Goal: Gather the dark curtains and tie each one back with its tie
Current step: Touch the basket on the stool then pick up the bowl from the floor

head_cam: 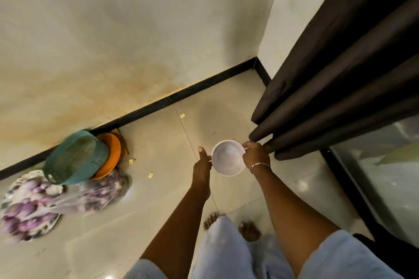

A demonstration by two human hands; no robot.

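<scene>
A dark brown curtain (335, 79) hangs in folds at the right, its hem just above the floor by the room corner. No tie shows in view. Both my hands hold a white bowl (227, 157) by its two small side handles, above the tiled floor and just left of the curtain's lower edge. My left hand (203, 162) grips the left handle with the thumb up. My right hand (256, 154), with a bracelet on the wrist, grips the right handle, almost touching the curtain hem.
A glass door with a black frame (353, 188) stands behind the curtain at the right. By the left wall lie a teal basket (74, 158), an orange basin (111, 154) and trays of purple onions (29, 208). My bare feet (231, 226) stand below.
</scene>
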